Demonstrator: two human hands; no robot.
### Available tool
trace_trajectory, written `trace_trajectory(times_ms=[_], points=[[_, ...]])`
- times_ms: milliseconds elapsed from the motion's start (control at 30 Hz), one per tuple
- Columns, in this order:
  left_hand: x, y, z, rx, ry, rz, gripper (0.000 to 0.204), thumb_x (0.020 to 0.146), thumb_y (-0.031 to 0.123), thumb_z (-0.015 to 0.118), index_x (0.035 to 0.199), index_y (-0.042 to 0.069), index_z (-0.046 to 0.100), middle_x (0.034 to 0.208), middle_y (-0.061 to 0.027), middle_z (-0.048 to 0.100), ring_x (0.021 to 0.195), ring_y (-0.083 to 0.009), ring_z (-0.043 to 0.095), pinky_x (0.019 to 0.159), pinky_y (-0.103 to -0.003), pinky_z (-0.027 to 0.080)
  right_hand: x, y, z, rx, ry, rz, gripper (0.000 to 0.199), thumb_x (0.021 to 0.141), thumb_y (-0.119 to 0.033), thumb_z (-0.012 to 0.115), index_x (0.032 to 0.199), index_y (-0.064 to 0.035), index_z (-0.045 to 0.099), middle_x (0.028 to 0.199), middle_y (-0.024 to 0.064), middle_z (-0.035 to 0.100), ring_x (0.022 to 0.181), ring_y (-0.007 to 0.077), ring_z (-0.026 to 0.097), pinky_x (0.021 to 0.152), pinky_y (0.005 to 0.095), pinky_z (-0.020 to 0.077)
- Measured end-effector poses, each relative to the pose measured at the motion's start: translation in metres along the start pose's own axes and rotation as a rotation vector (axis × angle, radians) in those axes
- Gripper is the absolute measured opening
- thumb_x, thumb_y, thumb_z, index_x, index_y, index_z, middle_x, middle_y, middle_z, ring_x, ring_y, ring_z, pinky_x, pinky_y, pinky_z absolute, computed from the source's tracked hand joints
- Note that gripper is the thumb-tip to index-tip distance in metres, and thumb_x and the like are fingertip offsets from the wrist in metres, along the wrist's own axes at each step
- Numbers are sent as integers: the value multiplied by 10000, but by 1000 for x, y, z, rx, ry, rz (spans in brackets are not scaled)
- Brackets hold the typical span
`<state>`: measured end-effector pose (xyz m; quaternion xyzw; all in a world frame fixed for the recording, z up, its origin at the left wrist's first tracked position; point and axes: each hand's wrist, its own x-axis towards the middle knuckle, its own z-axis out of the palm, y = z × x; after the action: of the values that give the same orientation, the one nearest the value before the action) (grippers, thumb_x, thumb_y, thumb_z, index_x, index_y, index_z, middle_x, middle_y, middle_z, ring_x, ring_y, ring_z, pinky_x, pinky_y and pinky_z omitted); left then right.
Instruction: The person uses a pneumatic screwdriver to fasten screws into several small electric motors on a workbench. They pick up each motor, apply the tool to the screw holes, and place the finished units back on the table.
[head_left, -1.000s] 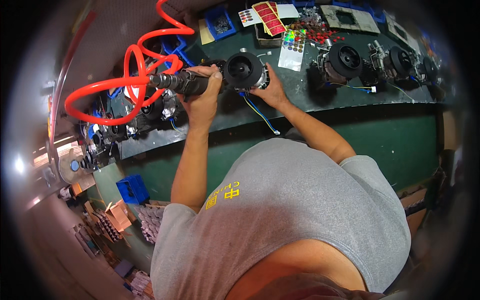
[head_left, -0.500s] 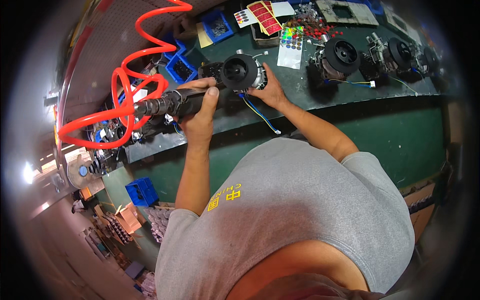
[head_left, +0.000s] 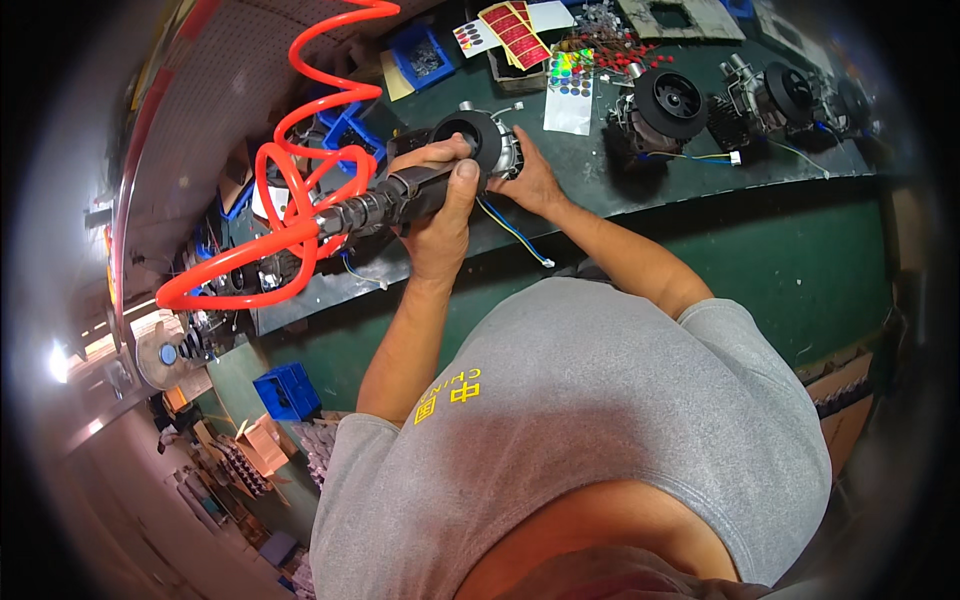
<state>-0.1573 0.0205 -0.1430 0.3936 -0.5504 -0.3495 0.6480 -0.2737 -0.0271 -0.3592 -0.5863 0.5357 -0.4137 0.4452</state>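
My left hand (head_left: 442, 205) grips a black pneumatic screwdriver (head_left: 392, 204), its tip at a round black motor unit (head_left: 478, 142) on the dark workbench (head_left: 620, 190). A coiled red air hose (head_left: 300, 190) runs from the tool's rear up and to the left. My right hand (head_left: 530, 180) holds the motor unit from its right side, steadying it on the bench. A blue and yellow wire (head_left: 515, 232) hangs from the unit over the bench's front edge.
Two more black motor units (head_left: 668, 103) (head_left: 785, 92) stand to the right on the bench. Sticker sheets (head_left: 570, 80) and red labels (head_left: 515, 30) lie behind, with blue parts bins (head_left: 420, 58) at the back left. A blue crate (head_left: 288, 390) sits on the floor.
The view has shifted so bench and hands sit lower and closer. Both hands keep their hold on the tool and the motor unit; the red hose has swung with the tool.
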Motion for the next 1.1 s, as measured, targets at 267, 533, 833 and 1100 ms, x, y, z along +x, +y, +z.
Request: trace_trajectory(times_ms=[267, 533, 833, 1100], points=[[0, -1, 0, 47, -13, 13, 302, 888, -11, 762, 1143, 0, 601, 1102, -116, 710, 1071, -217, 687, 1034, -400, 536, 0, -1, 1, -17, 1, 17, 1255, 634, -474, 959, 1556, 51, 289, 1529, 288, 431, 1425, 418, 445, 1187, 456, 381], [5, 3, 5, 101, -48, -83, 288, 884, -14, 763, 1132, 6, 619, 1122, -108, 719, 1009, -173, 683, 949, -344, 555, 1, -4, -1, -4, -8, 9, 1250, 641, -476, 953, 1555, 57, 287, 1535, 288, 425, 1428, 419, 441, 1188, 461, 379], [14, -6, 10, 95, -129, -128, 271, 891, -44, 736, 1121, 20, 607, 1105, -108, 713, 1006, -169, 672, 1002, -374, 545, 1, -1, 3, -3, 17, 3, 1237, 650, -461, 944, 1559, 56, 283, 1543, 286, 412, 1426, 417, 441, 1176, 462, 392], [22, -27, 20, -11, -158, -73, 276, 900, -103, 689, 1079, 37, 531, 992, -90, 661, 987, -188, 668, 1092, -493, 507, 4, -1, 0, 6, 47, 3, 1207, 630, -411, 949, 1547, 49, 314, 1533, 277, 425, 1405, 424, 457, 1162, 472, 405]])
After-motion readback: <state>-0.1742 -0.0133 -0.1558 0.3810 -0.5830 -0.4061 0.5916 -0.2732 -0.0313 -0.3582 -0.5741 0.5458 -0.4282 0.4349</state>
